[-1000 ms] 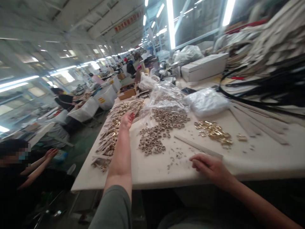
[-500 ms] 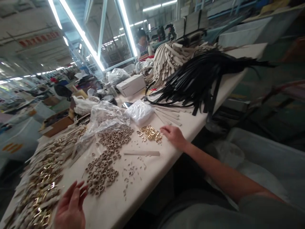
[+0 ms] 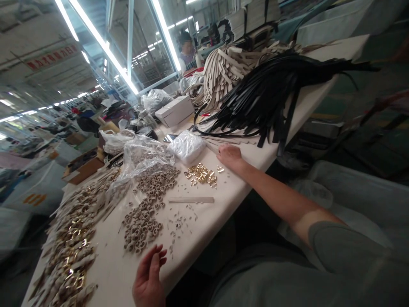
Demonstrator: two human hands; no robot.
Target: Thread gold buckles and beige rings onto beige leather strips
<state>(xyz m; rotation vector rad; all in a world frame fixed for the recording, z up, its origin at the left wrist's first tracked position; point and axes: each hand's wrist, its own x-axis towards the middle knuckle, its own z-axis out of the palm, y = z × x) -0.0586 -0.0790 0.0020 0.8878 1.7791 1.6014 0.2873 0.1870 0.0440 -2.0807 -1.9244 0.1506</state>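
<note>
My left hand [image 3: 149, 277] hovers at the table's near edge, fingers loosely curled and apart, below a pile of small beige loops [image 3: 142, 228]. Farther up, my right hand [image 3: 229, 157] has its fingers closed at the ends of some beige strips [image 3: 220, 140]; whatever it grips is too small to make out. Just below that hand lies a single gold buckle [image 3: 220, 169], beside a heap of gold buckles [image 3: 202, 174]. One flat beige strip [image 3: 191, 199] rests on the table between the loops and my right arm.
Strips with gold buckles [image 3: 72, 256] cover the table's left side. Clear plastic bags [image 3: 143, 153], a white packet [image 3: 187, 147], a white box [image 3: 174, 111] and black straps [image 3: 265, 102] lie behind. A person [image 3: 187, 51] is in the background.
My left hand has moved right, away from the buckled strips. My right hand has shifted up from the buckle heap to the strips; a single buckle now shows below it.
</note>
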